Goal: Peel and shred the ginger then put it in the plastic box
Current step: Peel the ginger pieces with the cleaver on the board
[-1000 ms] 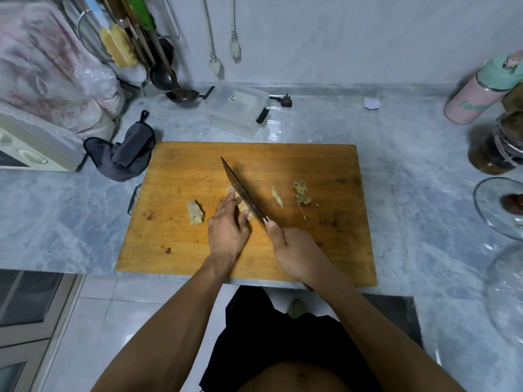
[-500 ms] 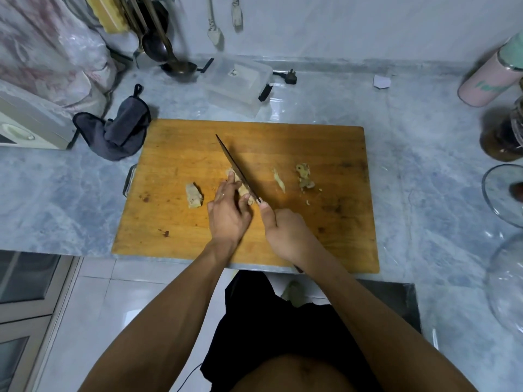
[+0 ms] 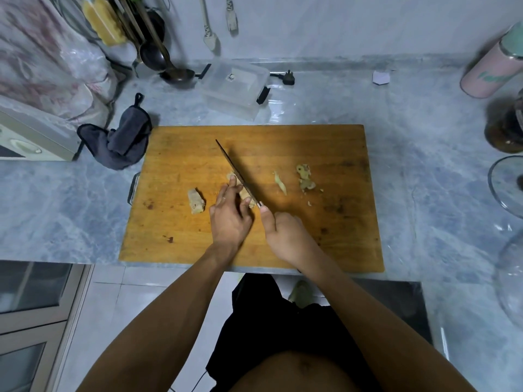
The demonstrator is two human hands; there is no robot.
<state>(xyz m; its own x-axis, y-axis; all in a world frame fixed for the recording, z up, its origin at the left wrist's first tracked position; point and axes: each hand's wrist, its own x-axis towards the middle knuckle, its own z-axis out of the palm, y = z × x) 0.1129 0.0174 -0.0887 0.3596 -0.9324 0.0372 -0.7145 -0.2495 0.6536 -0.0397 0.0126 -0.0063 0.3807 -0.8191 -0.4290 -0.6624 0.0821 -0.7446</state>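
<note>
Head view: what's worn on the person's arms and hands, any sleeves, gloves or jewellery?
Both forearms are bare, with no sleeves or gloves in view. The left hand has a thin, light-coloured ring on one of its fingers. The right hand shows no ring, watch or band.

**Grey marble kitchen corner**

A grey-blue marbled counter [image 3: 424,171] runs the width of the view and meets a pale marbled wall [image 3: 339,24] at a low raised lip. Utensils hang on the wall at the upper left, a ladle [image 3: 158,56] among them. Below the counter edge lie pale floor tiles [image 3: 107,306], with a glass-fronted cabinet door [image 3: 31,290] at the left. The light is dim and cool, with soft glare on the counter.
</note>
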